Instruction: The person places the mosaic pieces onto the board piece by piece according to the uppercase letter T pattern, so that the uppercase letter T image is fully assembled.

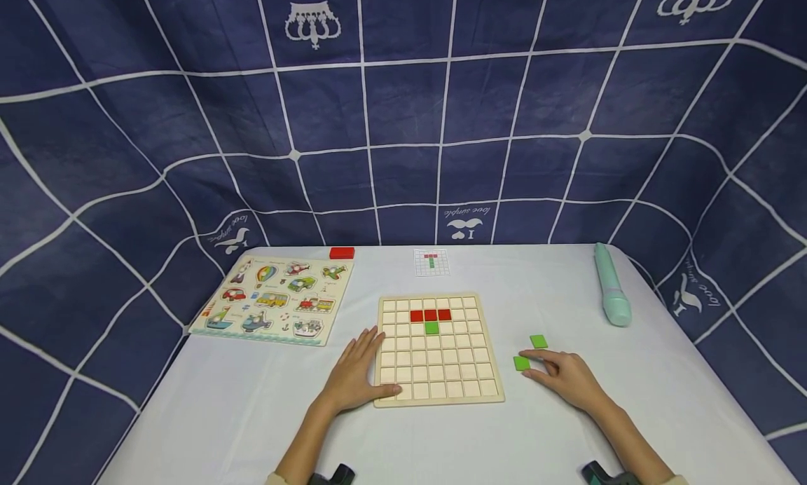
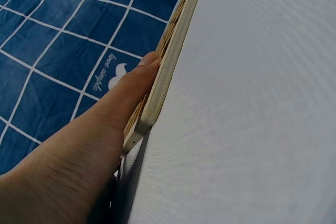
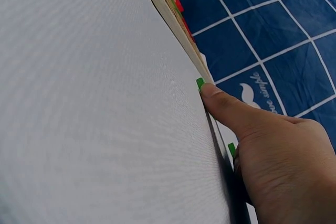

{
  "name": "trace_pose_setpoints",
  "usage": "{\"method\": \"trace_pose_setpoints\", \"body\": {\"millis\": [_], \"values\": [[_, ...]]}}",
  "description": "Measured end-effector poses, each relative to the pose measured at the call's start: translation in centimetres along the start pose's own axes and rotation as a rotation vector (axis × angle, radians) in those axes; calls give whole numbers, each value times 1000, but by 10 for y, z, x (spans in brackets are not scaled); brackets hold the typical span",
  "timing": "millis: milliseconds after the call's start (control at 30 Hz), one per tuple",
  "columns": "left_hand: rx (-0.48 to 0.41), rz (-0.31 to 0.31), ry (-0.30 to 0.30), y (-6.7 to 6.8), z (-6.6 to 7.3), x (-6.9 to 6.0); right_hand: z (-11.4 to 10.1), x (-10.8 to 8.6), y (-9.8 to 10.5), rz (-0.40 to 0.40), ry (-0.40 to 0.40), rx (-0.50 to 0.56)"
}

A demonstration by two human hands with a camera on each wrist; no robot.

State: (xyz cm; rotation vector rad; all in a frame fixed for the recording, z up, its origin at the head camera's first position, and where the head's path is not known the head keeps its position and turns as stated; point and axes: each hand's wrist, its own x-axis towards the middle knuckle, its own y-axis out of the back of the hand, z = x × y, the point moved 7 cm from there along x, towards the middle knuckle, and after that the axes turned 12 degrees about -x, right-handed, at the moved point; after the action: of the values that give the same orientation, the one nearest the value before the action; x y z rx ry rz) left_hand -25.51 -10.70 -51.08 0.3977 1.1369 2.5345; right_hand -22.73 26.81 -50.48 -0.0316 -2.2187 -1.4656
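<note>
A wooden grid board (image 1: 439,394) lies on the white table, with three red tiles (image 1: 431,315) in a row and one green tile (image 1: 431,328) below the middle one. My left hand (image 1: 353,373) rests along the board's left side, fingers extended, thumb over the front left corner; the left wrist view shows the thumb (image 2: 131,85) on the board's edge (image 2: 163,82). To the right of the board, my right hand (image 1: 567,378) pinches a loose green tile (image 1: 520,364) between thumb and forefinger. Another green tile (image 1: 539,341) lies just behind those fingers.
A picture puzzle board (image 1: 277,301) lies at the left, with a red block (image 1: 342,253) at its back corner. Behind the grid board is a small printed pattern card (image 1: 431,263). A turquoise microphone-shaped object (image 1: 609,285) lies at the back right, before a blue curtain.
</note>
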Motion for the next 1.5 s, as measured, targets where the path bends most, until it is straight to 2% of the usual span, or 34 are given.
{"method": "trace_pose_setpoints", "body": {"millis": [467, 667, 1000, 1267, 1500], "values": [[2, 3, -12, -1, 0, 1, -1, 2, 0, -1, -25, 5], [6, 2, -13, -1, 0, 1, -7, 8, 1, 33, -23, 24], [16, 0, 7, -2, -4, 1, -42, 33, -16, 74, 87, 39], [18, 4, 3, -1, -3, 1, -80, 66, -45, 0, 108, 75], [10, 11, -13, -1, -3, 1, -107, 85, -64, -32, 132, 103]]}}
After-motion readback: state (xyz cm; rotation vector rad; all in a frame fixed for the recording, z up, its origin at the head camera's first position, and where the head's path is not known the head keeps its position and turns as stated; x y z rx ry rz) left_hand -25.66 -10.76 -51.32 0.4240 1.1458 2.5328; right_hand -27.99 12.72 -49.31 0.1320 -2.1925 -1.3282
